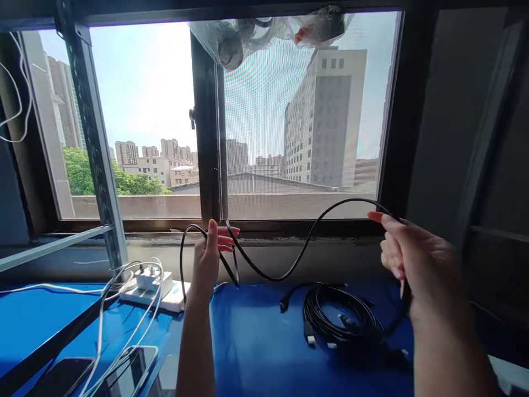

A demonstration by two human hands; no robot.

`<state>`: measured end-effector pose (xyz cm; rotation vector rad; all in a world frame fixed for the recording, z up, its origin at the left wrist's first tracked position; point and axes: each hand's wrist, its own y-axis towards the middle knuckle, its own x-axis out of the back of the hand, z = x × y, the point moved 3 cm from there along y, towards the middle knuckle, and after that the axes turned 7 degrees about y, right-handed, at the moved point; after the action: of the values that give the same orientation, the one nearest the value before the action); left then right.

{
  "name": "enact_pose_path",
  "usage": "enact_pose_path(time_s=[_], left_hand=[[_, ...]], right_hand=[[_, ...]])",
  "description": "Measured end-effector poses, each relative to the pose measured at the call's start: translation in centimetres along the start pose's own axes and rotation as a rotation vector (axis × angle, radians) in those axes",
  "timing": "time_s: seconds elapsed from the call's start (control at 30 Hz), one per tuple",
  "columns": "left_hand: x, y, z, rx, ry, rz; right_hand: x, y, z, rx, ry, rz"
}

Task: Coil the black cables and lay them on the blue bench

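A long black cable (273, 279) stretches between my two hands, sagging in the middle and arching up towards the right. My left hand (210, 253) has the cable looped across it, running between the upright thumb and the loosely bent fingers. My right hand (407, 245) is raised at the right, its fingers curled round the cable with the index finger pointing left. Below, on the blue tabletop (252, 342), lies a bundle of coiled black cables (311, 314). A USB plug (309, 334) and another connector (284, 304) stick out of the bundle.
At the left, a white power strip (176, 298) carries a charger (151, 280) and tangled white cords (100, 325). Two phones lie at the lower left, one dark (61, 377). A metal rack post (97, 138) stands before the window. Plastic bags (248, 41) hang above.
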<state>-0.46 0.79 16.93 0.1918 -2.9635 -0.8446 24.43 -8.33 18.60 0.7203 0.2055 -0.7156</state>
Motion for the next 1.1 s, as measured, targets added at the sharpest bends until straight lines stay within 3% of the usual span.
enact_pose_path(time_s=[0.1, 0.17, 0.23, 0.3, 0.4, 0.57, 0.93, 1.1], left_hand=[[-0.6, -0.4, -0.8, -0.027, -0.026, 0.016], [-1.0, -0.7, -1.6, -0.084, -0.047, 0.085], [-1.5, -1.2, -2.3, -0.119, -0.051, 0.167], [-1.9, -1.7, -2.6, -0.098, -0.030, 0.230], [-2.9, -2.0, -2.6, -0.037, 0.050, 0.330], [-4.8, -2.1, -2.4, -0.012, 0.063, 0.427], [-5.0, -1.8, -1.8, -0.136, -0.042, 0.389], [-5.1, -2.4, -1.8, -0.105, -0.169, 0.454]], right_hand=[[-0.7, -1.2, 1.1, 0.148, 0.040, -0.180], [-1.3, -1.9, 1.7, 0.279, 0.031, -0.212], [-2.0, -2.4, 2.0, 0.387, -0.034, -0.112], [-2.9, -2.6, 1.9, 0.436, -0.097, 0.069], [-3.7, -2.8, 1.2, 0.392, -0.126, 0.286], [-4.8, -2.9, -0.3, 0.241, -0.283, 0.533], [-6.5, -4.3, -2.3, 0.193, -0.503, 0.667], [-6.7, -4.9, -1.1, 0.178, -0.499, 0.736]])
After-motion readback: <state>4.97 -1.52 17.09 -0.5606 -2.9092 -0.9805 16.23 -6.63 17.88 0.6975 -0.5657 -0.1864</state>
